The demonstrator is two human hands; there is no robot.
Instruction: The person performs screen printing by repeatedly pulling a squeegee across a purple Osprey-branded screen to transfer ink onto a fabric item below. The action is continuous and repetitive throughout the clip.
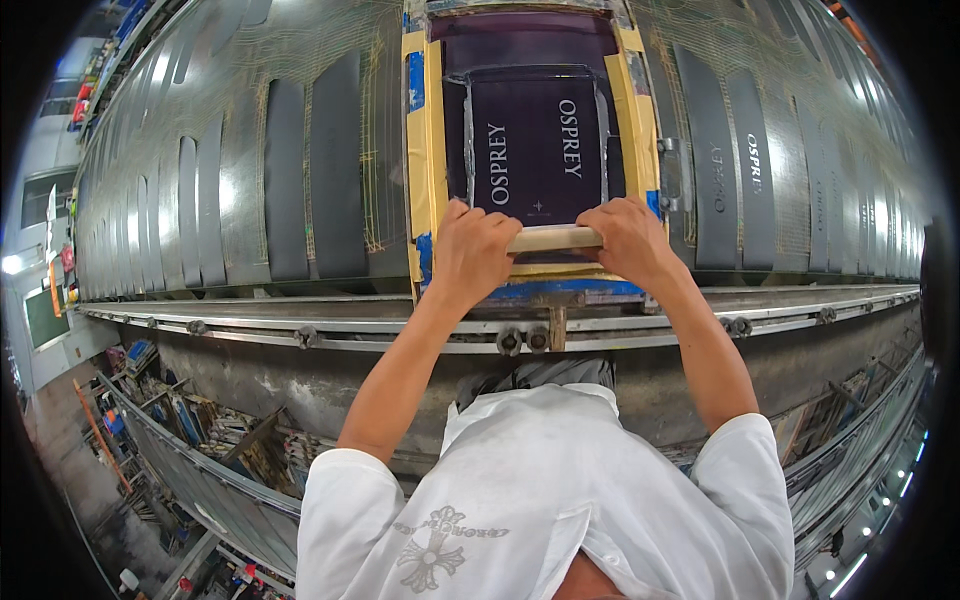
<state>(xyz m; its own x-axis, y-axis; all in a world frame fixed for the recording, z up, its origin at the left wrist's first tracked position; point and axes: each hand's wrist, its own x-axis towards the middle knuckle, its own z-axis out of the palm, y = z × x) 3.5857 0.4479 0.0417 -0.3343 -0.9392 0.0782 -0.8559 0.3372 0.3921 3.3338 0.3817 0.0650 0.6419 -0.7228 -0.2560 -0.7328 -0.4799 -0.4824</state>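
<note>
A wooden-handled squeegee (553,238) lies crosswise at the near end of a screen-printing frame (424,170). My left hand (475,248) grips its left end, fingers curled over the top. At the right end, my right hand (632,240) is closed round it in the same way. Yellow and blue tape covers the frame's edges. Its dark purple mesh (537,100) carries pale lettering along both sides and a small cross mark near the squeegee. The squeegee's blade is hidden from view.
Dark flat strips (335,165) lie in rows on the long table either side of the frame; some on the right (752,165) bear printed lettering. A metal rail (400,335) with round knobs runs along the near edge. Racks (220,420) stand behind on the left.
</note>
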